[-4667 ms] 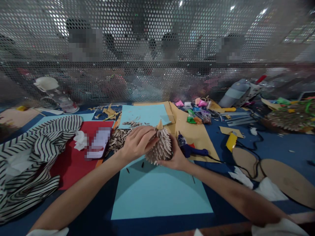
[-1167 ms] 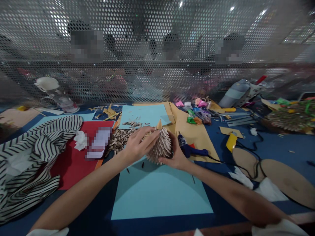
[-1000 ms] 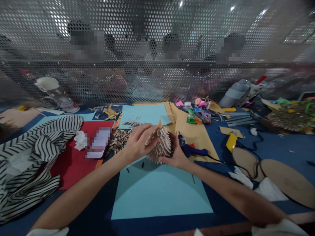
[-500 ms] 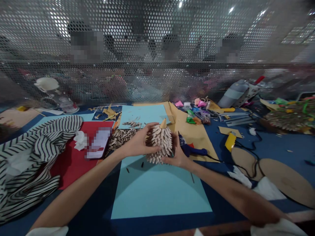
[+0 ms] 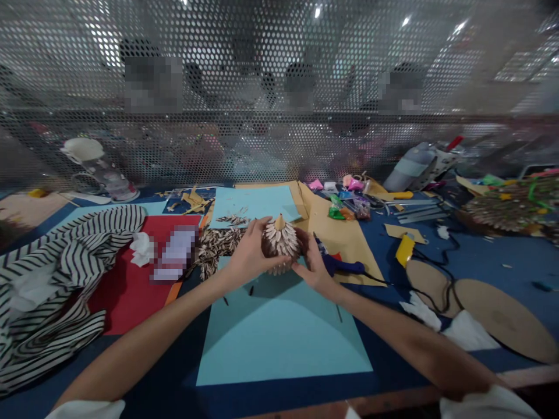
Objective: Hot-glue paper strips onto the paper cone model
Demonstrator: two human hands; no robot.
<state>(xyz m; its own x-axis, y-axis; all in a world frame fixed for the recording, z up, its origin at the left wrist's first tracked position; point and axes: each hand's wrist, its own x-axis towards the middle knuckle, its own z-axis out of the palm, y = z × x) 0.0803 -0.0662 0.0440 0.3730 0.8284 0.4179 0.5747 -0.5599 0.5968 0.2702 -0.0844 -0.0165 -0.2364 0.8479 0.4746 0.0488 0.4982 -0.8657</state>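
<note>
- We are holding a cone-shaped piece covered in overlapping pale, grey-brown scales [image 5: 282, 241] between both hands, just above or on the near light-blue paper sheet [image 5: 279, 343]; we cannot tell whether its base is touching the paper.
- Our left hand [image 5: 253, 256] is curving around its left side, thumb lying across the lower front; our right hand [image 5: 317, 267] is cupping its right side, thumb near the base.
- The scales are running in rows up the side facing us, so we are judging that this side is mostly covered.
- At the top, between the hands, the smooth tan pointed tip [image 5: 280, 223] is standing bare, with no scales on it.
- The back and underside are hiding from us, so we are leaving open whether gaps remain there.
- Beside the left hand, a heap of loose brown-and-cream scales [image 5: 216, 250] is lying unused, so material is not running short, as we are judging it.
- Just right of the right hand, a dark-blue glue gun [image 5: 347, 266] is lying on tan paper [image 5: 364, 247]; neither hand is gripping it.
- Overall, we are reading the piece as well advanced, with the tip being the only plainly bare part.
</note>
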